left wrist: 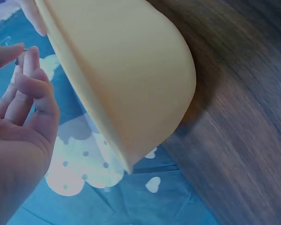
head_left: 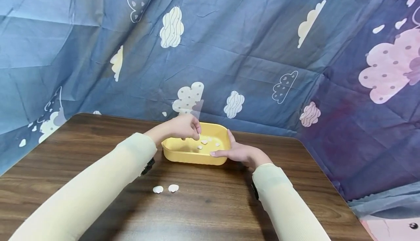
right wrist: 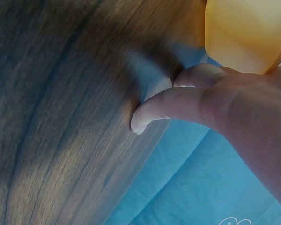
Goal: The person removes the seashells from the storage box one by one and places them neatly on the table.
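A yellow plastic basin [head_left: 193, 158] stands toward the far side of the table, with several small white seashells [head_left: 204, 142] on its floor. Above its opening, my left hand [head_left: 185, 126] pinches a small seashell [left wrist: 21, 55] between thumb and fingertip; only a sliver of it shows. My right hand [head_left: 241, 151] holds the basin's right end, its thumb across the front rim and a finger up by the back corner. In the right wrist view, other fingers [right wrist: 152, 110] of that hand reach down to the tabletop beside the basin.
Two white scallop shells, a left one [head_left: 158, 189] and a right one [head_left: 173, 188], lie on the dark wooden table [head_left: 210, 201] in front of the basin. A blue cloth [head_left: 216, 51] with cloud prints hangs behind the table and along its right side.
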Demonstrator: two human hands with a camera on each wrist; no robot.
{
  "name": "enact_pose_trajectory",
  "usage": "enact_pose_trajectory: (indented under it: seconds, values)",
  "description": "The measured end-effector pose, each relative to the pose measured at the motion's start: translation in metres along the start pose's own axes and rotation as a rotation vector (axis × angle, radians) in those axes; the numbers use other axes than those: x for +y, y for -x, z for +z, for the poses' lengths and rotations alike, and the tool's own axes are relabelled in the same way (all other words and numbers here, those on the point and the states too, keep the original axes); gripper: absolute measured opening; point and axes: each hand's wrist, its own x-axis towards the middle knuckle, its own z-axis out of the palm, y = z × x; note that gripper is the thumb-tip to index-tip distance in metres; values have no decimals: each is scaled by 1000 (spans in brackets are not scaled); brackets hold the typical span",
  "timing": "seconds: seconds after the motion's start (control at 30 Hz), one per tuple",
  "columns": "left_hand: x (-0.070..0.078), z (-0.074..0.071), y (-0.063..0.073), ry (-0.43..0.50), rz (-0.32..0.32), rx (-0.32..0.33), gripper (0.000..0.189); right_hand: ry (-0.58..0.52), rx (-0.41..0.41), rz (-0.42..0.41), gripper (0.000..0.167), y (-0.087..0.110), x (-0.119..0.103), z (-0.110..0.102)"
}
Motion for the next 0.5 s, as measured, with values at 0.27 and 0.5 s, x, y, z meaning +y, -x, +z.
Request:
enact_pose_trajectory:
  seconds: [0.27,0.5]
  values:
    - [1,6,31,188,83,37,13,0,5,14,143,0,-1,1]
    - [-2,15,52,330,62,54,26,-6,11,12,143,0,0,0]
